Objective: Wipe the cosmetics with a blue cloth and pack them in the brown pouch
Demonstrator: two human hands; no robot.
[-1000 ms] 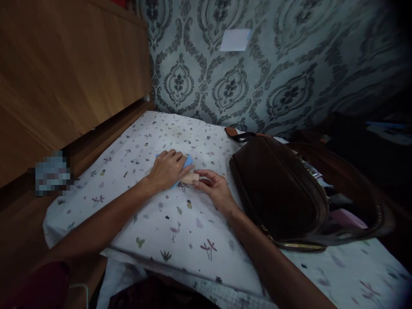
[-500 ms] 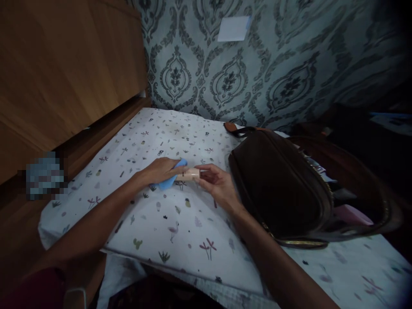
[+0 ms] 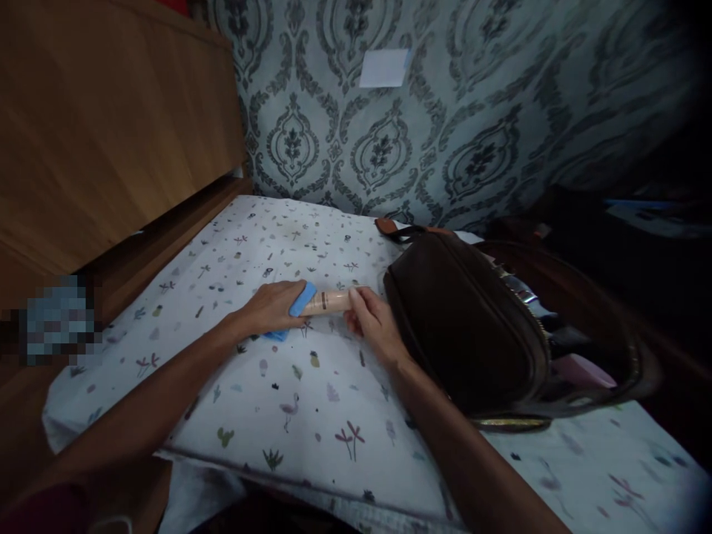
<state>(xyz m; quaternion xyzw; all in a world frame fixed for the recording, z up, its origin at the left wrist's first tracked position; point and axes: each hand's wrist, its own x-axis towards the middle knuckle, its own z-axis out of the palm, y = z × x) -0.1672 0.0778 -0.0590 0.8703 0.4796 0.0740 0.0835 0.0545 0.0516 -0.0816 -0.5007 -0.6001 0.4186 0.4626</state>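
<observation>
A beige cosmetic tube point(image 3: 332, 301) with a small dark label lies sideways between my hands, just above the printed sheet. My left hand point(image 3: 271, 306) is closed round a blue cloth point(image 3: 303, 299), which wraps the tube's left end. A corner of the cloth hangs below that hand. My right hand point(image 3: 372, 319) pinches the tube's right end between thumb and fingers. The left end of the tube is hidden in the cloth.
An open dark brown bag point(image 3: 464, 322) with a gold zip stands at my right, with several items inside, one of them pink point(image 3: 584, 371). A wooden cabinet point(image 3: 116, 126) rises on the left. Behind is a patterned wall point(image 3: 383, 148) bearing a white paper point(image 3: 383, 68).
The left hand and cloth have shifted toward the tube's left end, so more of its label shows. My right hand has closed more firmly on the other end. The view has shifted slightly.
</observation>
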